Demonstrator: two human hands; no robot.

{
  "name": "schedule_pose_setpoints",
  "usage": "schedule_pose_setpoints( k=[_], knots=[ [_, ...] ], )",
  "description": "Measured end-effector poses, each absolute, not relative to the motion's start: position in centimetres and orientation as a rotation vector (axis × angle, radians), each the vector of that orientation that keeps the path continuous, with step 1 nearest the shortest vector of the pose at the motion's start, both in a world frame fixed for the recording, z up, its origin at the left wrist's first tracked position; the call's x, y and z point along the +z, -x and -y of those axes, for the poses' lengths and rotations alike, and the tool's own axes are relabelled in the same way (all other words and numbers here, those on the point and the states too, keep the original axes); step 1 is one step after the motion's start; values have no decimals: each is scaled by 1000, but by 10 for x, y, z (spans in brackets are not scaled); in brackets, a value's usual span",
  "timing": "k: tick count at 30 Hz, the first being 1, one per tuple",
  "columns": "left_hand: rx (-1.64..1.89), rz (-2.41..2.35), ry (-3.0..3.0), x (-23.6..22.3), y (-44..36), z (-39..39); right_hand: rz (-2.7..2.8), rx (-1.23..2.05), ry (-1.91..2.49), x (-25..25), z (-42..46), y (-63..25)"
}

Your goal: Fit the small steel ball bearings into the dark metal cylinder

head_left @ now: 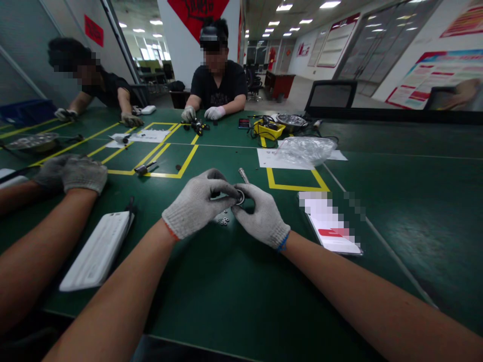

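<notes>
**Left hand point(201, 200) and right hand point(261, 214) meet on one metal ring point(241, 199)**

Over the table point(211, 286), both gloved hands pinch it between thumbs and fingers, probably so each steadies it for the other. It looks silvery and round, partly hidden. Tiny dark-centred rings point(225, 220) lie just below, perhaps for easy reach; beyond the right hand shows a slim metal rod point(243, 176).

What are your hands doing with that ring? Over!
Left hand, right hand: both gripping ring. Ring partly hidden by gloved fingers. Small parts on table close by, not blocking ring.
</notes>
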State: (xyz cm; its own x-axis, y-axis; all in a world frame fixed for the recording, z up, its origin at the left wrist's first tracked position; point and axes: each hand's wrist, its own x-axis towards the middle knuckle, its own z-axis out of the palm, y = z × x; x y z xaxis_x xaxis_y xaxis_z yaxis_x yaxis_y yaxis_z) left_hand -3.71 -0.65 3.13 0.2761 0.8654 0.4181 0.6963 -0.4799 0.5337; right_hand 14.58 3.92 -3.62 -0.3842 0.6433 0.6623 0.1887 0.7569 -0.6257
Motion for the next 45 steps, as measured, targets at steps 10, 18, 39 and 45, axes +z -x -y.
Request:
schedule_pose_setpoints(
  k=[10, 18, 39, 45],
  knots=[
    [882, -1511, -2323, 30, 37, 6, 2001, 579, 634, -35, -39, -147],
    [798, -1553, -2398, 28, 34, 5, 2061, 575, 620, -32, -39, -148],
    [711, -1912, -2291, 36, 17, 10, 2087, 529, 649, -36, -40, -149],
    [546, -1882, -2550, 37, 19, 15, 2098, 518, 665, -34, -40, -148]
  ],
)
